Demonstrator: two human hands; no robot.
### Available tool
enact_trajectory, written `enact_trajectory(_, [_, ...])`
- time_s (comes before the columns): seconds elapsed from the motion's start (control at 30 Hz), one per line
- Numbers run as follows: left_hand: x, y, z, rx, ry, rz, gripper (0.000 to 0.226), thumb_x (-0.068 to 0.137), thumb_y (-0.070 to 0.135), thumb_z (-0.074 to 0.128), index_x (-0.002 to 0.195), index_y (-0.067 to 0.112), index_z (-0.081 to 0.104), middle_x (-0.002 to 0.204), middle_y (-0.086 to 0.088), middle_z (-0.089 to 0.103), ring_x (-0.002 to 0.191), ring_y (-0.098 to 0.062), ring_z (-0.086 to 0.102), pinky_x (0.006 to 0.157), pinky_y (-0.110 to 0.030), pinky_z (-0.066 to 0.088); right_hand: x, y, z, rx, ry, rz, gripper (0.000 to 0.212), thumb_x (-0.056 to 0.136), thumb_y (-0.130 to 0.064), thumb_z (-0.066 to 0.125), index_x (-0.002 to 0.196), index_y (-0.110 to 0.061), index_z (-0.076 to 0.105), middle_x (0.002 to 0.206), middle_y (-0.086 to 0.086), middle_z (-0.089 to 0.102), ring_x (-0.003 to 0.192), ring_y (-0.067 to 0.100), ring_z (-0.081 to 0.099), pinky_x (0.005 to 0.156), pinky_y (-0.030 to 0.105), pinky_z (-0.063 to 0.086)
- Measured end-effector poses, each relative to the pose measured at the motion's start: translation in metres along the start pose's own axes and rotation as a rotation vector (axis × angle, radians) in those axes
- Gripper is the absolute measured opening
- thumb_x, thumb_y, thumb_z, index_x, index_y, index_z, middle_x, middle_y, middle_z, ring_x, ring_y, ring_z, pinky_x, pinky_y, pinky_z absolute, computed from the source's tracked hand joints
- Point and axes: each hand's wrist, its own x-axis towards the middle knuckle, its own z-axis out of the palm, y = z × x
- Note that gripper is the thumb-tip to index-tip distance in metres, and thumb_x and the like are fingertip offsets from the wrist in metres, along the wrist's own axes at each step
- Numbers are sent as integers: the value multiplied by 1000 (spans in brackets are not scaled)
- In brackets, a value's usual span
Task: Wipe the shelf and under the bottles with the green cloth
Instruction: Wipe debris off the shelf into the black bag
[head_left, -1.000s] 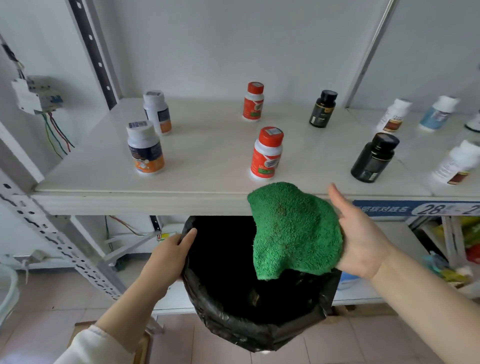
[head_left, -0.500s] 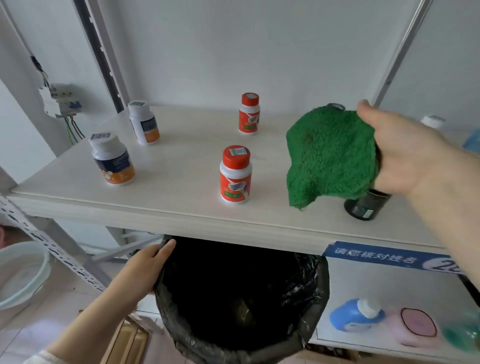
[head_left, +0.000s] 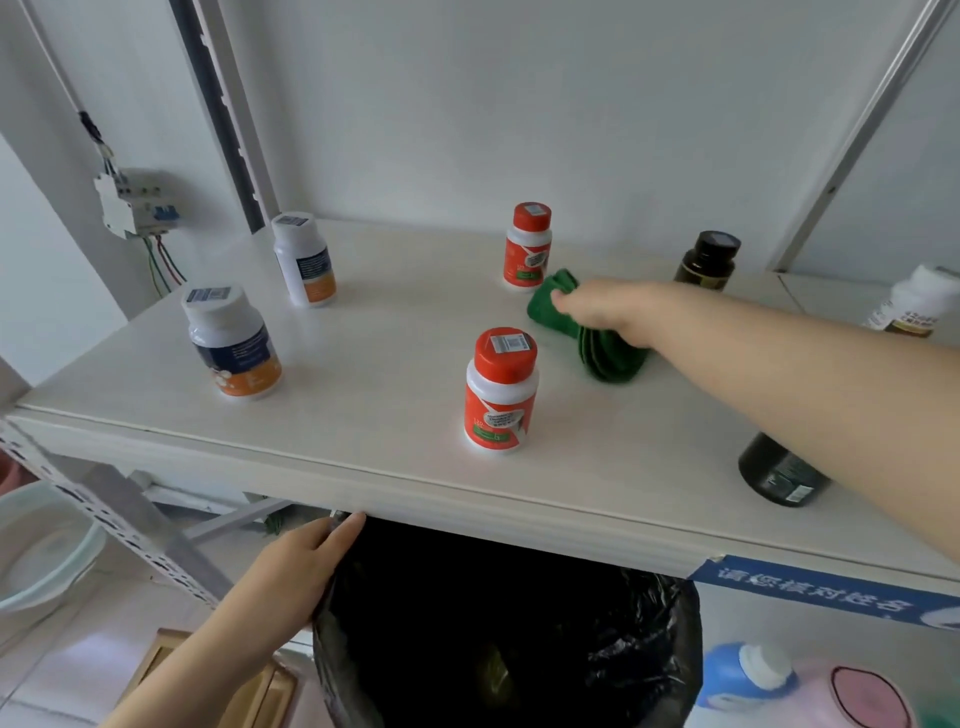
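Observation:
My right hand (head_left: 608, 312) lies on the green cloth (head_left: 605, 353) and presses it down on the white shelf (head_left: 374, 364), just right of the far red-capped bottle (head_left: 527, 247). A second red-capped bottle (head_left: 501, 389) stands nearer the front edge. Two white bottles with orange labels (head_left: 234, 343) (head_left: 304, 260) stand at the left. A dark bottle (head_left: 709, 260) is behind my forearm, and another dark bottle (head_left: 779, 475) shows below it. My left hand (head_left: 296, 566) holds the rim of the black bin bag (head_left: 493, 639) under the shelf.
A perforated metal upright (head_left: 119, 519) runs down at the left. A pale basin (head_left: 36, 545) sits on the floor at the far left. An electrical breaker with wires (head_left: 137, 202) hangs on the left wall. Detergent bottles (head_left: 748, 675) stand on the lower shelf. A white bottle (head_left: 914, 304) stands at the right.
My right hand has carried the green cloth from above the bin up onto the shelf and set it down near the far red-capped bottle. My left hand stays on the bin rim.

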Motion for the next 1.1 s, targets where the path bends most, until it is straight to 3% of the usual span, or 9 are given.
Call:
enact_trajectory(0.1, [2,0,0,25,3,1,29,92,37,48,75,17,62,82,2,64,78,-6,55,69,-19,38,7,-1,7,17,-76,-7,54,101,-37,22,145,-6,19,154,13,21,140,28,21,112,33,19])
enact_trajectory(0.3, [2,-1,1,31,-1,-14,37,91,39,48,86,7,65,93,-13,68,82,-15,60,69,-26,40,13,-6,12,-3,-264,-74,61,97,-47,26,147,-14,15,155,6,19,142,24,18,114,35,15])
enact_trajectory(0.47, [0,2,2,31,-4,-21,35,91,39,48,86,9,66,92,-12,69,89,-21,62,84,-35,44,11,-11,11,-131,-355,-113,69,92,-55,34,146,-15,22,154,5,23,141,23,22,117,41,18])
enact_trajectory(0.57, [-1,2,4,14,-9,-18,36,91,38,49,88,6,66,95,-17,69,93,-27,62,87,-38,45,1,-9,2,-232,-342,-96,69,93,-52,34,146,-10,20,155,7,18,143,22,17,117,37,14])
enact_trajectory(0.67, [-4,4,7,37,4,-11,41,91,39,48,92,2,66,96,-19,68,93,-29,62,78,-35,44,-1,1,-4,-316,-305,-62,67,95,-48,33,145,-6,19,155,9,17,143,23,17,114,33,15])
enact_trajectory(0.83, [-9,9,17,40,-5,5,40,92,39,47,88,3,64,75,-10,62,69,-22,56,59,-31,41,-18,9,-8,-346,-273,-6,70,94,-52,34,146,-8,18,156,10,16,141,28,21,113,40,24])
enact_trajectory(0.97, [-12,9,26,42,-15,8,42,91,43,46,82,6,63,73,-8,60,71,-24,55,64,-33,42,-37,14,-7,-356,-261,2,69,94,-52,32,146,-9,18,154,12,19,139,32,26,107,42,32])
enact_trajectory(1.1, [-17,9,31,8,-35,-7,38,91,45,46,80,14,64,76,-7,63,74,-25,59,68,-35,47,-60,20,-9,-364,-271,-3,64,95,-50,31,142,-6,27,149,14,30,128,28,37,106,37,30])
